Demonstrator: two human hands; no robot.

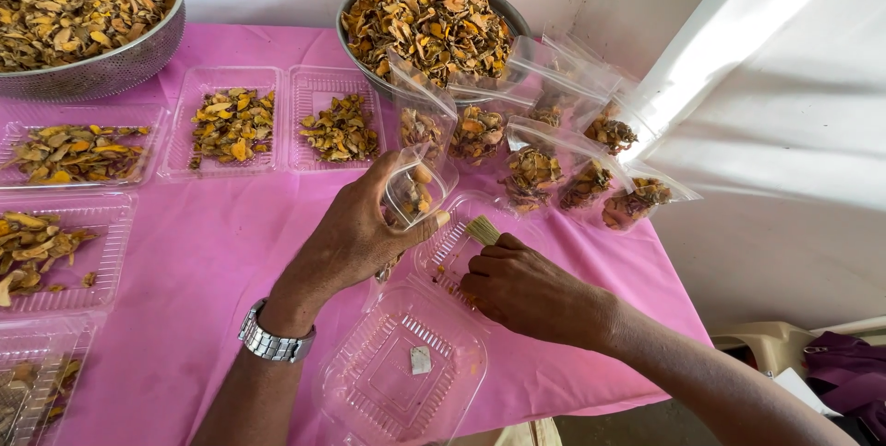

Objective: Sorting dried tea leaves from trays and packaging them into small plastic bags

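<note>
Clear pouch (413,190) gripped in left hand (355,229); right hand (521,287), just beside, clutches brush (482,229).

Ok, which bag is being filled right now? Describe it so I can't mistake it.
Start at the round metal bowl of dried yellow slices at the table's back edge. A cluster of filled clear bags stands before it. The one you want is the small clear pouch held tilted in the left hand, not standing on the pink cloth.
</note>
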